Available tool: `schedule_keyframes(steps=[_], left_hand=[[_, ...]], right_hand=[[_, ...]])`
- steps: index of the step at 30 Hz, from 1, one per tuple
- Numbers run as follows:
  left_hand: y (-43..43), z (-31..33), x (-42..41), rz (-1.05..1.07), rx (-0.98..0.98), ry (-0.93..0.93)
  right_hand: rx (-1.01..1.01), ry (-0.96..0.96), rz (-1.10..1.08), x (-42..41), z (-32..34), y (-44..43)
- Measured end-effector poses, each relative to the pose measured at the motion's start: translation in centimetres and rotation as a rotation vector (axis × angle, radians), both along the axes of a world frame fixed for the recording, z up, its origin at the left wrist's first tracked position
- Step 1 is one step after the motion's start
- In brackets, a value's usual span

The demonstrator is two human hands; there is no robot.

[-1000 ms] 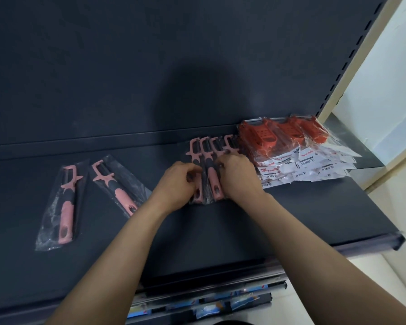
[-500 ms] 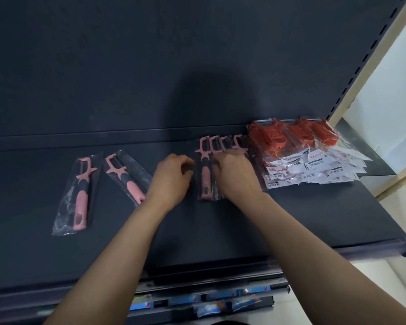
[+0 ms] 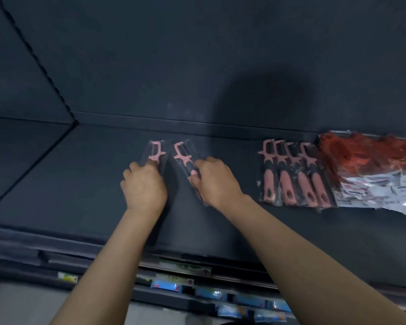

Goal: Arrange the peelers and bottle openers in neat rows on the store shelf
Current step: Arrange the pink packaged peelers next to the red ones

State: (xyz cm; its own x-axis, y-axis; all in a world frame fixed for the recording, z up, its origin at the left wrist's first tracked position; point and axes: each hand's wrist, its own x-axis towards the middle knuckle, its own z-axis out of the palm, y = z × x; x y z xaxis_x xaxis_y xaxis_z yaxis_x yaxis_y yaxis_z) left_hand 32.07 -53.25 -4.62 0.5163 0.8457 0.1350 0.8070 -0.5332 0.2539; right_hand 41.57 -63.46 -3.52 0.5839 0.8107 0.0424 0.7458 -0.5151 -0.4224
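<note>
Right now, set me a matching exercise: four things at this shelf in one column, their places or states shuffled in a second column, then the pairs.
Column one:
1. left hand
2. right hand
3. four pink peelers
4. red bottle openers

Column two:
A. piled at the far right
B. grips the second peeler from the left
C. in a row, side by side, untouched
D. grips the leftmost peeler

Pairs: 1-D, 2-B, 3-C, 4-A.

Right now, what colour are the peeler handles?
The handles are pink and black; head view.
</note>
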Motion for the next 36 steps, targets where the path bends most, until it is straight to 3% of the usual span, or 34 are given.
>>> schedule_keyframes(steps=[7,19,27,33,36], left_hand=[[0.2,0.0,0.2,-0.075,-0.155,-0.191],[-4.1,1.7,5.5,-0.265,-0.362,-0.324],[-5.7,1.3,7.6,-0.329,-0.573,-0.486],[-5.9,0.7,8.7,-0.219,-1.003,-0.597],[-5.9,0.3,9.1,-0.204,-0.99,-0.579]], right_hand=[[-0.072,0.003,-0.081,-0.4,0.1,0.7],[-0.101,-0.088,-0.493,3.2,0.7,-4.3],[-0.124,-0.068,-0.511,4.4,0.4,-5.4],[-0.084,-0.096,-0.485,5.3,-0.3,-5.5],[-0.061,-0.106,-0.474,5.8,-0.6,-5.8]])
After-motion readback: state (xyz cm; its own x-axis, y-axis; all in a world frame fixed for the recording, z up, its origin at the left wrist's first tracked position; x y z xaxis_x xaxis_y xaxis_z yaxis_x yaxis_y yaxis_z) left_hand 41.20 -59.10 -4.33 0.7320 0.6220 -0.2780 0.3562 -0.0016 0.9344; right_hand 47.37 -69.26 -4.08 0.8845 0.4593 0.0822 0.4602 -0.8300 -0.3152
